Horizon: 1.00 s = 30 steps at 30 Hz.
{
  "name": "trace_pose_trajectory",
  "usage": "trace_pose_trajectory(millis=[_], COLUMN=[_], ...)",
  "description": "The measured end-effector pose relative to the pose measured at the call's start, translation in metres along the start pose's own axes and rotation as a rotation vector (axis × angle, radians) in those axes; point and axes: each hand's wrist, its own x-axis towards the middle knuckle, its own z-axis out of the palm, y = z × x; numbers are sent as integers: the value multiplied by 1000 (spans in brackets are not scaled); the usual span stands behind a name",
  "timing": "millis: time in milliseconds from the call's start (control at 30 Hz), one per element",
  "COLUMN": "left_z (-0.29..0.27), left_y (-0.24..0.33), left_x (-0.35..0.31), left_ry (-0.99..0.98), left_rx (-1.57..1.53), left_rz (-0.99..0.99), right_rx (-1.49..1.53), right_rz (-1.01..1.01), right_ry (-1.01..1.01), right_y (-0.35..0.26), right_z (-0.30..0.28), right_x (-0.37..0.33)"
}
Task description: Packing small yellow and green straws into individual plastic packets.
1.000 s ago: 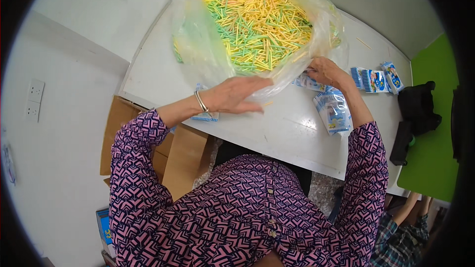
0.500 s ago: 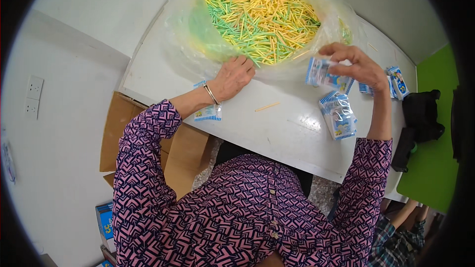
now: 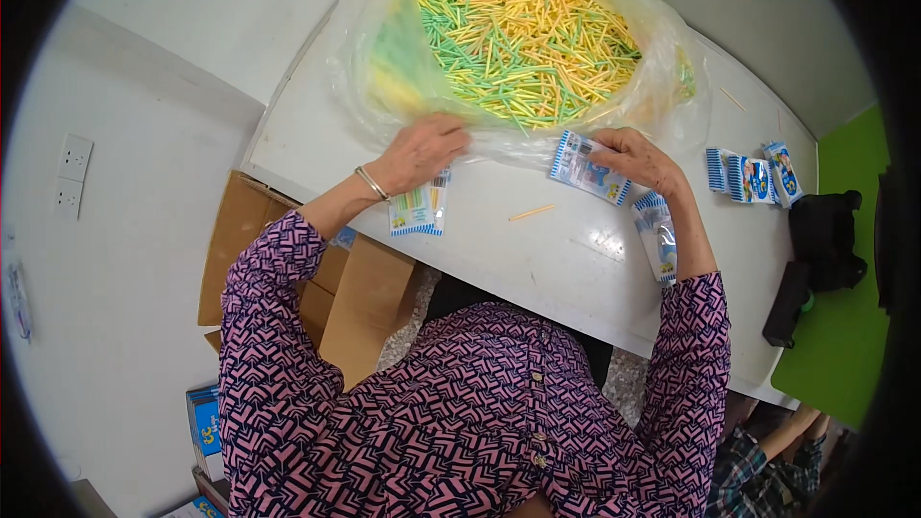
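Observation:
A big clear plastic bag lies open on the table, full of thin yellow, green and orange sticks. My left hand is at the bag's near left edge, fingers curled together; what they hold, if anything, is hidden. Partly under that hand lie small clear-and-blue packets, with coloured sticks showing inside. Between the fingers and thumb of my right hand is a flat blue-and-white packet, just in front of the bag. More packets lie beneath my right wrist.
One loose stick lies on the white table. Plump packets sit at the right, by a black object. An open cardboard box stands below the left table edge. Another person's arm shows at lower right.
My left hand has drawn back from the sticks, leftward and nearer, over the packets. My right hand has brought its packet left and lower. The view has shifted slightly.

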Motion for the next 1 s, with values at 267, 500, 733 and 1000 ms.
trace_pose_trajectory(millis=[267, 500, 733, 1000], left_z=[-23, -26, -33, -84], left_y=[-43, -51, -52, -17], left_x=[-38, -42, -49, 16], left_ry=[60, 60, -81, 51], left_rx=[211, 499, 431, 266], left_rz=[-233, -49, -145, -105], right_rx=[-95, -133, -180, -134], right_rz=[-46, -33, -255, -186], right_ry=[124, 227, 352, 331], right_y=[8, 1, 13, 7], right_z=[2, 8, 22, 23], right_x=[4, 8, 4, 1])
